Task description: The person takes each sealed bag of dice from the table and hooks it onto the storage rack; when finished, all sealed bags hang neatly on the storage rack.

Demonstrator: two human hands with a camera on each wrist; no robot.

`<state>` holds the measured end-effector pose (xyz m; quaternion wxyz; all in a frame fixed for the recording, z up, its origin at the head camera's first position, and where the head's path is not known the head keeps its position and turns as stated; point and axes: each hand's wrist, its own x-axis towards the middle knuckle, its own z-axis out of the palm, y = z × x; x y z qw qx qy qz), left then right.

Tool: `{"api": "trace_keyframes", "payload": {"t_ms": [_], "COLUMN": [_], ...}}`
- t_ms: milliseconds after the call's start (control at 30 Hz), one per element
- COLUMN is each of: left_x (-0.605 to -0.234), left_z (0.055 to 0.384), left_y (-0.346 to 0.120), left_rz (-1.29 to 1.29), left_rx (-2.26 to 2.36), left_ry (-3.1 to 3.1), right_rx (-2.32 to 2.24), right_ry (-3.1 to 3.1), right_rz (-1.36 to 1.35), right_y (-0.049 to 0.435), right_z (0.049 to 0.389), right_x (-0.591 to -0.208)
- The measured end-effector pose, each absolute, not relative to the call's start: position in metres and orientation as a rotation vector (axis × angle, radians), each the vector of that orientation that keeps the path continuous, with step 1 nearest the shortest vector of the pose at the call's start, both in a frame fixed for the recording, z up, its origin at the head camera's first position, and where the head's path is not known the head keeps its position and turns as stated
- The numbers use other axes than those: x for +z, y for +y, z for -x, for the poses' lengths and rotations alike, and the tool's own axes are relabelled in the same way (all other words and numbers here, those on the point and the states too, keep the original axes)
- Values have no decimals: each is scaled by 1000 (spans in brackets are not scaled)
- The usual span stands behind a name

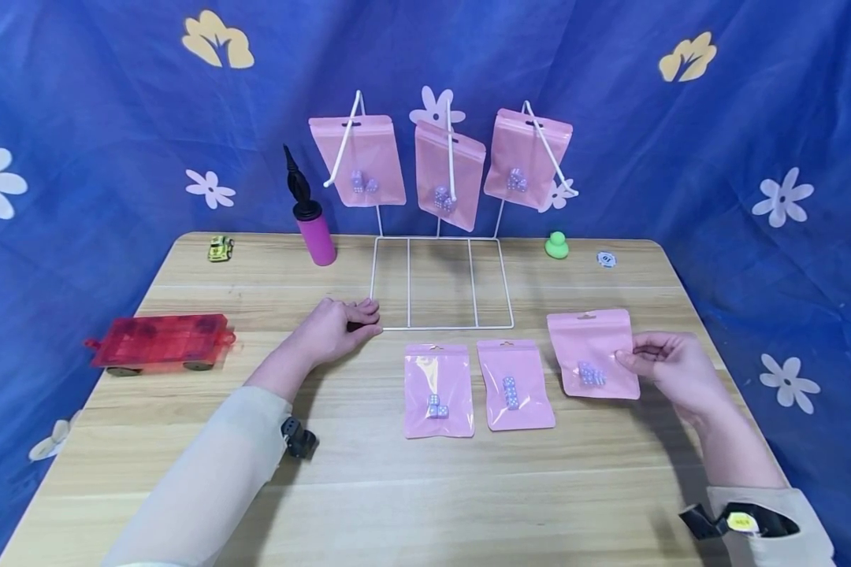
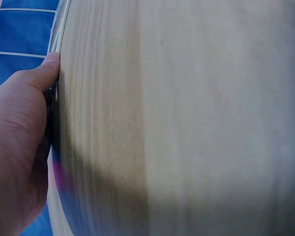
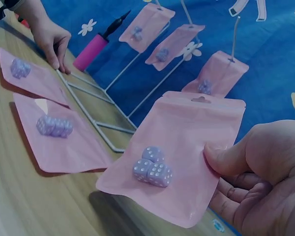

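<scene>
My right hand (image 1: 674, 366) pinches the right edge of a pink zip bag (image 3: 187, 132) between thumb and fingers, raised above the table. Purple dice (image 3: 152, 168) show through its front. At the front left corner of a white wire display rack (image 1: 440, 327), my left hand (image 1: 336, 327) grips the base wire with curled fingers and thumb. Three pink bags with dice, left (image 1: 369, 157), middle (image 1: 461, 161) and right (image 1: 539, 150), hang from the rack's hooks. Two more bags, one left (image 1: 421, 378) and one right (image 1: 521, 362), lie flat before the rack.
A magenta balloon pump (image 1: 317, 236) stands left of the rack, with a small yellow toy car (image 1: 221, 249) farther left. A red toy wagon (image 1: 163, 340) is at the left edge. Right of the rack are a green rubber duck (image 1: 556, 246) and a round chip (image 1: 606, 259).
</scene>
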<state>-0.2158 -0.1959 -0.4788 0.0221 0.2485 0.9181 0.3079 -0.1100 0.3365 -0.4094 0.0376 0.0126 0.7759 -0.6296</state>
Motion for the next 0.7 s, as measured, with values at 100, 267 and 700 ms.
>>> {"api": "trace_keyframes", "payload": {"t_ms": [100,267,700], "left_x": [-478,-478,-477], "left_z": [216,216,215], "left_y": [-196,-195,-194], "left_rz": [-767,-759,-742], "left_rx": [955,949,943], "left_ry": [2844,2841,2839], "right_rx": [-1991,-2048,-2196], "right_ry": [2335,2332,2292], "right_rz": [-41,-41,123], "right_y": [335,330,319], "right_z": [110,111,118], "right_x": [-405,-398,-381]}}
